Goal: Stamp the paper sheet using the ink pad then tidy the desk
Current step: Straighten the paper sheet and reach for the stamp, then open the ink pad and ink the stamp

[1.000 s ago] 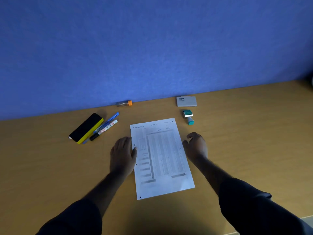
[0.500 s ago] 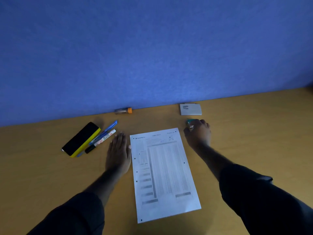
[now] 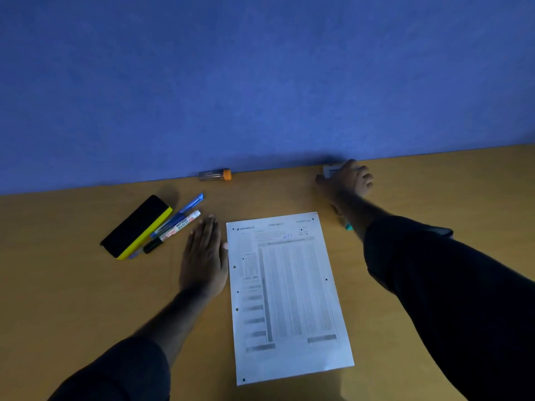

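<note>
A printed paper sheet (image 3: 289, 285) lies flat in the middle of the wooden desk (image 3: 72, 299). My left hand (image 3: 204, 256) rests palm down on the desk, touching the sheet's left edge. My right hand (image 3: 347, 179) is stretched out to the back wall, its fingers curled over the white ink pad (image 3: 329, 170), of which only the left corner shows. The teal stamp (image 3: 348, 226) lies on the desk, mostly hidden under my right forearm, just right of the sheet's top corner.
A black and yellow duster (image 3: 136, 227), a blue pen (image 3: 185, 212) and a whiteboard marker (image 3: 176, 228) lie together at the left. A small vial with an orange cap (image 3: 215, 175) lies against the blue partition wall (image 3: 260, 82).
My right hand moved from beside the sheet, past the stamp, back to the ink pad at the wall. My left hand slid slightly left and flattened beside the sheet.
</note>
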`<action>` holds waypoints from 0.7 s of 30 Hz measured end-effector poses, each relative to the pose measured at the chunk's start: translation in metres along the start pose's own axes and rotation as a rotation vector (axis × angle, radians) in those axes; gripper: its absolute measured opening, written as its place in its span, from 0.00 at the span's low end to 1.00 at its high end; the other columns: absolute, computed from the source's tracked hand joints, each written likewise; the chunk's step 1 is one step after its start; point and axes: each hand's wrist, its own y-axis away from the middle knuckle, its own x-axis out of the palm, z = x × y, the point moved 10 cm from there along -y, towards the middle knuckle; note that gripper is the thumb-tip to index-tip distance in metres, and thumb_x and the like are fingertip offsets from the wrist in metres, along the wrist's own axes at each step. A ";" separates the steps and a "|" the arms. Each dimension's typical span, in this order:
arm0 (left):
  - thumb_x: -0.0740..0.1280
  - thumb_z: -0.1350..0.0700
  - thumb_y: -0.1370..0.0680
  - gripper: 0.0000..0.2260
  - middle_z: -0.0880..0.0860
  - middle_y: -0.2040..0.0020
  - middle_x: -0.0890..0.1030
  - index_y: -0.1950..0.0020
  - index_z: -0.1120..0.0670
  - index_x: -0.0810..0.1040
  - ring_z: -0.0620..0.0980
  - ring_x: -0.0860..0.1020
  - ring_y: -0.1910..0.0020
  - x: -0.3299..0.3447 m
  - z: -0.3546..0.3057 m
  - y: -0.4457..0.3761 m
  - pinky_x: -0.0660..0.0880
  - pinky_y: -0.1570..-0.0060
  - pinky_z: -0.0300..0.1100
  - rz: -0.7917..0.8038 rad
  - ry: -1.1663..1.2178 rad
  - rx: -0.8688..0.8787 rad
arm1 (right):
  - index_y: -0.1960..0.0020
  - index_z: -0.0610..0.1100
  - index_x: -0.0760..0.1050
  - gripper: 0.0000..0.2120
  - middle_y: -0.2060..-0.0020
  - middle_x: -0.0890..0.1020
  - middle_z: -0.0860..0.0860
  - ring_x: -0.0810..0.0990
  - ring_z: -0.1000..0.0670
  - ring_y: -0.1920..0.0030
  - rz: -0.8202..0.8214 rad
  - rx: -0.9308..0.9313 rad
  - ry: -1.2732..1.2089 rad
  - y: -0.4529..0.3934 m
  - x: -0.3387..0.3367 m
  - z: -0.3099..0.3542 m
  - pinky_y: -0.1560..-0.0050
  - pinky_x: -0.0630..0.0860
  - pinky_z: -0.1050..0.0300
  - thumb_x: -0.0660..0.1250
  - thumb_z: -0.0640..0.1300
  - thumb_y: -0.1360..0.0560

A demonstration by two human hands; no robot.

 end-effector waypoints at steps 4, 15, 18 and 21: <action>0.46 0.48 0.18 0.27 0.54 0.20 0.54 0.21 0.58 0.53 0.52 0.52 0.21 -0.001 0.000 0.000 0.52 0.23 0.50 -0.005 -0.003 -0.002 | 0.32 0.40 0.63 0.39 0.35 0.69 0.37 0.67 0.36 0.35 -0.018 0.039 0.024 -0.006 0.003 -0.004 0.38 0.65 0.45 0.71 0.57 0.35; 0.47 0.45 0.18 0.28 0.55 0.21 0.59 0.22 0.58 0.58 0.53 0.55 0.21 -0.008 0.001 -0.002 0.54 0.23 0.50 -0.029 0.110 -0.014 | 0.46 0.41 0.68 0.31 0.46 0.76 0.38 0.71 0.36 0.44 -0.172 -0.077 -0.186 0.023 -0.037 0.007 0.44 0.67 0.44 0.71 0.59 0.39; 0.52 0.44 0.19 0.27 0.55 0.22 0.62 0.23 0.57 0.62 0.54 0.58 0.22 -0.025 0.005 -0.007 0.59 0.25 0.53 -0.115 0.258 -0.119 | 0.46 0.43 0.70 0.32 0.48 0.77 0.40 0.72 0.37 0.45 -0.168 -0.161 -0.297 0.052 -0.046 0.019 0.45 0.68 0.44 0.71 0.62 0.41; 0.55 0.43 0.19 0.26 0.55 0.23 0.64 0.26 0.56 0.65 0.53 0.60 0.23 -0.061 -0.018 -0.019 0.62 0.27 0.53 -0.230 0.364 -0.063 | 0.44 0.44 0.71 0.31 0.48 0.76 0.42 0.71 0.38 0.44 -0.100 -0.257 -0.370 0.083 -0.056 0.025 0.43 0.67 0.45 0.73 0.57 0.42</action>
